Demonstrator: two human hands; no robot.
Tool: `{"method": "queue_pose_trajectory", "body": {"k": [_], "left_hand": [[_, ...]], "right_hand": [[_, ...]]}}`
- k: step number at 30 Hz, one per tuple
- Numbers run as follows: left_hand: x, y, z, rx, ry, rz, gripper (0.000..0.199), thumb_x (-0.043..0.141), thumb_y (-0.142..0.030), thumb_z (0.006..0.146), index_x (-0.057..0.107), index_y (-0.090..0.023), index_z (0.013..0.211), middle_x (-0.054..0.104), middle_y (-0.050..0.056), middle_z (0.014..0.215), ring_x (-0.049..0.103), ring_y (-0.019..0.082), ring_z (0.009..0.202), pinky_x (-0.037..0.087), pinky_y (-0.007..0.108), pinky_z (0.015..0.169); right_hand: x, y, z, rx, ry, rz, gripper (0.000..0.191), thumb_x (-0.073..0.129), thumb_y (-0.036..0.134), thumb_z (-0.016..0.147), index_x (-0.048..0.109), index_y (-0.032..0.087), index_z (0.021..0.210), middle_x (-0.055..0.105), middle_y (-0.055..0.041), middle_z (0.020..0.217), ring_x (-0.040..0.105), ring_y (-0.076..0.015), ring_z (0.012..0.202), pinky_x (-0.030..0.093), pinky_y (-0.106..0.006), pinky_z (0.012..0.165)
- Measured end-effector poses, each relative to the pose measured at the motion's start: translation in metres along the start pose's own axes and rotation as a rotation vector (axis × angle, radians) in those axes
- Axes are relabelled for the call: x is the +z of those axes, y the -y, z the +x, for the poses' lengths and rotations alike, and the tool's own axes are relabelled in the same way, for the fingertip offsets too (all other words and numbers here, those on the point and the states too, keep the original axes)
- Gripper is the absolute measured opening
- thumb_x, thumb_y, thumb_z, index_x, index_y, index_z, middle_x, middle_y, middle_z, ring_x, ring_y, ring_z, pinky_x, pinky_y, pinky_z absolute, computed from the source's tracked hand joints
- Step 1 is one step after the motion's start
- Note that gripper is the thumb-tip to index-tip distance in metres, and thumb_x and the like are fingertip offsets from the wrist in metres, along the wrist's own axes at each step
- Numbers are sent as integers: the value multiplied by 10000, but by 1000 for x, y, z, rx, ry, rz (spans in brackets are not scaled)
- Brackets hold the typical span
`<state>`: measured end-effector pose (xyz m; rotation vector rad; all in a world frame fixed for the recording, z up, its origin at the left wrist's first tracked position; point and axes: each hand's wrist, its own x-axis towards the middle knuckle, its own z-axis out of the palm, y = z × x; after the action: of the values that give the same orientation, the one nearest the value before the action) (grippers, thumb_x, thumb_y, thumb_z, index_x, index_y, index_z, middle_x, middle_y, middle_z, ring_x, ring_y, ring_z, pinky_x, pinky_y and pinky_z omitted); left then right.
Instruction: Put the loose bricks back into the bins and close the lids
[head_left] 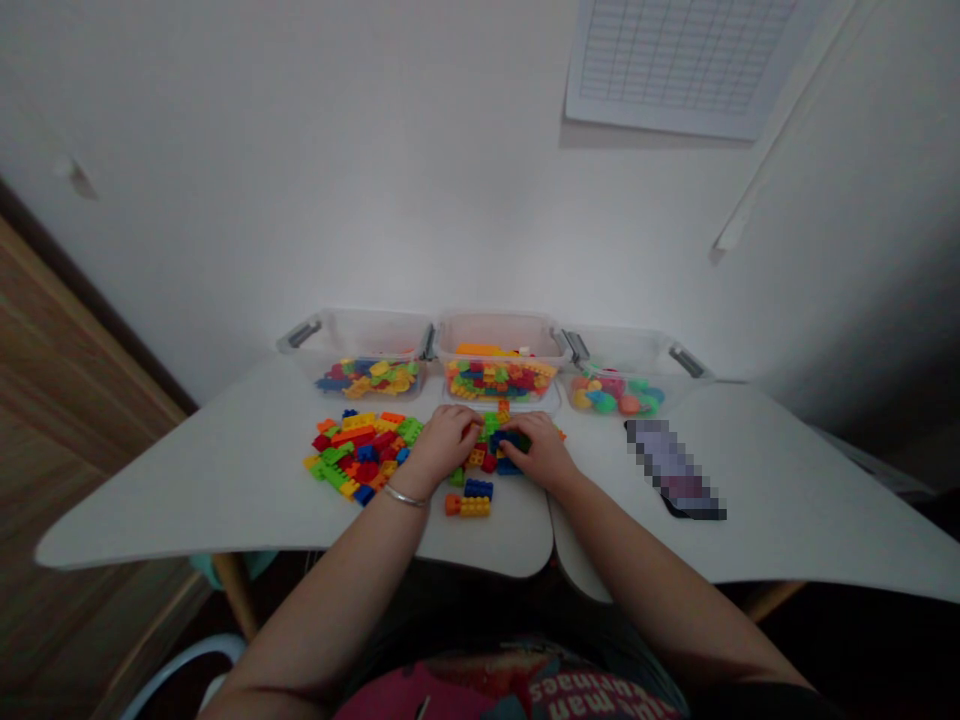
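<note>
A: What are your hands doing?
B: My left hand (442,447) and right hand (541,450) lie close together on the toy bricks (475,457) on the surface (225,490); I cannot tell if they grip.

We see white wall (375,170), white grid panel (679,65) high right, wooden panel (67,400) left, white table (195,490) on wooden legs (236,595), dim light.
</note>
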<state>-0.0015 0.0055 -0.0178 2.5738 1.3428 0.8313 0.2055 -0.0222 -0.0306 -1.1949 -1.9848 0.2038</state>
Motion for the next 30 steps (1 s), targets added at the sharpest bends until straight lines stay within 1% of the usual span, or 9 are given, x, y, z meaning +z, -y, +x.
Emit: {"method": "queue_pose_trajectory", "body": {"k": [5,9,13,15,17,19,23,26,30], "left_hand": [[1,1,0,-7,-1,6,247,474,-237,945,696,-175,1034,712,96,1094,597,239,1086,455,410,1020],[1,2,0,15,-6,6,257,462,-258,959,693,-178,1039,712,96,1090,594,241,1092,460,409,1017],[0,2,0,13,1,4,252,464,-254,955,695,-184,1026,709,90,1084,603,233,1086,452,410,1032],[0,1,0,3,2,-8,250,470,-247,947,702,-182,1015,706,92,1094,601,237,1084,458,412,1028],[0,0,1,-4,9,-20,250,474,-244,940,708,-178,1002,703,96,1095,602,242,1078,465,418,1024],[1,-1,1,-10,15,-21,249,476,-240,936,712,-182,990,704,94,1088,606,243,1070,466,425,1025],[1,-1,2,-16,17,-18,246,477,-238,929,712,-190,984,705,90,1083,612,244,1069,472,424,1022],[1,-2,2,-34,15,-21,249,482,-229,922,700,-183,1034,707,97,1099,612,250,1081,472,426,1029],[0,-3,2,-62,32,-16,266,493,-234,921,681,-167,1097,703,108,1130,608,260,1103,464,428,1045]], "right_hand": [[-2,-5,2,102,-116,130,146,662,300,792,719,261,920,743,-65,967,651,-263,983,493,-462,932],[-13,-5,15,171,-288,231,236,620,406,808,708,244,956,738,-73,989,656,-250,954,520,-438,888],[-31,-4,42,219,-484,413,348,586,481,819,680,208,1014,732,-88,992,670,-216,884,543,-400,849],[-41,-5,62,249,-547,501,382,554,496,839,662,197,1053,733,-91,982,678,-206,888,550,-381,836],[-50,-7,83,250,-576,490,385,560,488,836,657,191,1061,735,-92,981,681,-197,878,551,-368,827],[-59,-10,103,216,-549,443,354,586,443,824,665,188,1056,740,-93,1005,677,-190,878,547,-358,825],[-68,-14,130,236,-419,212,267,634,348,788,704,185,987,750,-69,905,663,-189,805,537,-343,780],[-66,-12,135,290,-299,22,230,657,315,780,728,200,966,751,-52,879,667,-191,788,529,-346,783],[-61,-6,132,334,-222,-176,213,681,287,778,756,201,958,763,-73,922,694,-219,850,525,-366,828]]}}
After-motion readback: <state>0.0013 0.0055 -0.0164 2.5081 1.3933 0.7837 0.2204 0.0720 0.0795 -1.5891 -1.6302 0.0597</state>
